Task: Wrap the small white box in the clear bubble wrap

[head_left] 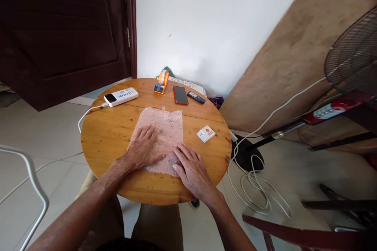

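Note:
A pinkish, see-through sheet of bubble wrap [167, 135] lies flat on the round wooden table [103, 141]. Resting on its left part is my left hand [143, 149], palm down with the fingers spread. My right hand [191, 168] lies over the lower right edge of the wrap, its fingers stretched out and partly on the wood. Neither hand grips anything. A small piece of clear tape shows near the top edge of the wrap. To the right of the wrap is a small white and red card or packet [206, 133].
Along the table's back are a white power bank [121, 96] with a cable, an orange tape dispenser [161, 82], a red-edged phone [180, 95] and a small dark device [196, 97]. A fan [353, 51] and coiled white cable [259, 188] are at the right.

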Demonstrator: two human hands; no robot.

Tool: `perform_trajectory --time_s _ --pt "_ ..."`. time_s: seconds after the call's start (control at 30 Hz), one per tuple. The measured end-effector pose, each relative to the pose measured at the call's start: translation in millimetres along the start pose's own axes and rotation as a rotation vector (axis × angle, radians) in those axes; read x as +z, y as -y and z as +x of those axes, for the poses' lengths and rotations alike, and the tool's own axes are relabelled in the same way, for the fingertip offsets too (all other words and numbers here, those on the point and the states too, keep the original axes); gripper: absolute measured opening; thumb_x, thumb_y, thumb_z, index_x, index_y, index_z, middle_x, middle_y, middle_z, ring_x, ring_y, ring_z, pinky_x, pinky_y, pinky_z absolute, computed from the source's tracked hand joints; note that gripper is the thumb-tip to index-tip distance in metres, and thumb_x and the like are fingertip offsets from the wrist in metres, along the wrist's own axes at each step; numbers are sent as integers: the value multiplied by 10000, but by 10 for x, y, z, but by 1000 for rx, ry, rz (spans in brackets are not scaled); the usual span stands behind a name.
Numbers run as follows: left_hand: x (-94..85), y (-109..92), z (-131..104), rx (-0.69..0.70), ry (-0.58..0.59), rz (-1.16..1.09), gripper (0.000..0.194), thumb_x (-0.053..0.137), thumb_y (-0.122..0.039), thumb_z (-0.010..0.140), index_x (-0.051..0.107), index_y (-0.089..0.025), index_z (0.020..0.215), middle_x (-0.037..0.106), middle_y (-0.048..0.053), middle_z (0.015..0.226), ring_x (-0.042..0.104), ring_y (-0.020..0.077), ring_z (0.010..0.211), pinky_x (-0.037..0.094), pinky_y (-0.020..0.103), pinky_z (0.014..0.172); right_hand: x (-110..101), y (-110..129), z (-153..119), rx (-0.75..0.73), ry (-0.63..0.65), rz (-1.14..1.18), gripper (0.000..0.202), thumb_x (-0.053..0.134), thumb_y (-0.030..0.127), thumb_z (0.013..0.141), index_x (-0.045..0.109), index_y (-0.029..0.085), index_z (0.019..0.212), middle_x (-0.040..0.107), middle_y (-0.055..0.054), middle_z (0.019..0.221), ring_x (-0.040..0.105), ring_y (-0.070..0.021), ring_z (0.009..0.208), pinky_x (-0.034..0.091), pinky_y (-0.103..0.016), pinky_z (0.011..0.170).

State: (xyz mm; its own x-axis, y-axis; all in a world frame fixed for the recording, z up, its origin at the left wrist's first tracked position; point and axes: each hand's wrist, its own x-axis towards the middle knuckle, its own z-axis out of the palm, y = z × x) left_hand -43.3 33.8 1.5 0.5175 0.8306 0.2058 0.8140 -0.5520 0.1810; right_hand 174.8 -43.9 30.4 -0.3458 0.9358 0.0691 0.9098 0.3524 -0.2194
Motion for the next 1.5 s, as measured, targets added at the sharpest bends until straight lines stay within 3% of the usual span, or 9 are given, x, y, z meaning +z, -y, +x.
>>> perform_trajectory --time_s 0.23,0.43,0.6,0.67,0.83,1.03,1.23,1.37,1.5 --pt "-155 -214 -415 -23 -51 -10 513 572 -504 875 587 -212 1296 446 162 1493 329 372 1420 208 595 1157 121 34 6 14 -61 5 436 470 268 959 517 169 1382 478 -119 1483 398 -287 1386 329 -520 1124" --pt "-66 -348 -550 18 -32 -101 509 531 -558 894 587 -271 1310 438 119 1510 310 350 1431 173 608 1168 -33 -227 -37 -11 -198 84 309 457 305 966 657 208 1181 603 -100 1342 499 -265 1292 390 -461 1076" --pt "-45 -330 -540 31 -28 -99 517 540 -541 890 570 -259 1323 424 129 1517 292 357 1437 158 620 1167 -305 -759 180 299 -510 -32 473 527 389 893 546 182 1318 469 -168 1456 455 -352 1317 366 -549 1055" --pt "-44 -329 -542 34 -43 -89 513 543 -521 892 557 -261 1334 417 126 1519 289 357 1437 156 623 1166 -332 -932 312 414 -449 -36 615 588 403 835 474 149 1383 467 -193 1454 442 -365 1331 363 -548 1055" --pt "-75 -343 -532 20 -9 -91 472 557 -549 867 665 -211 1179 543 139 1383 324 377 1405 139 614 1179 -278 -1067 438 594 -342 191 527 612 387 809 589 148 1279 701 -158 1133 647 -330 1061 473 -504 941" --pt "-126 -360 -524 22 19 -83 462 539 -545 876 686 -170 1102 554 170 1346 305 386 1412 134 618 1184 -655 -511 425 296 -571 883 533 709 417 774 591 203 1248 689 -82 1189 674 -239 1044 524 -403 942" --pt "-130 -372 -521 44 58 -138 332 510 -460 920 662 -257 1134 372 98 1544 214 419 1453 129 710 1130 -861 263 889 -15 -205 1063 514 726 369 780 585 196 1243 687 -61 1171 666 -196 1029 533 -344 919" --pt "-184 -392 -498 42 83 -160 303 505 -468 922 680 -272 1071 403 83 1513 227 433 1440 133 734 1114 -624 598 1196 -84 104 905 485 733 332 768 606 202 1217 692 -28 1111 664 -181 960 531 -316 850" --pt "-223 -410 -486 25 58 -159 322 515 -451 916 671 -251 1115 458 124 1445 244 437 1427 155 728 1116 -366 660 1271 -52 244 735 435 726 329 759 636 222 1171 707 -6 1016 662 -185 893 513 -315 811"
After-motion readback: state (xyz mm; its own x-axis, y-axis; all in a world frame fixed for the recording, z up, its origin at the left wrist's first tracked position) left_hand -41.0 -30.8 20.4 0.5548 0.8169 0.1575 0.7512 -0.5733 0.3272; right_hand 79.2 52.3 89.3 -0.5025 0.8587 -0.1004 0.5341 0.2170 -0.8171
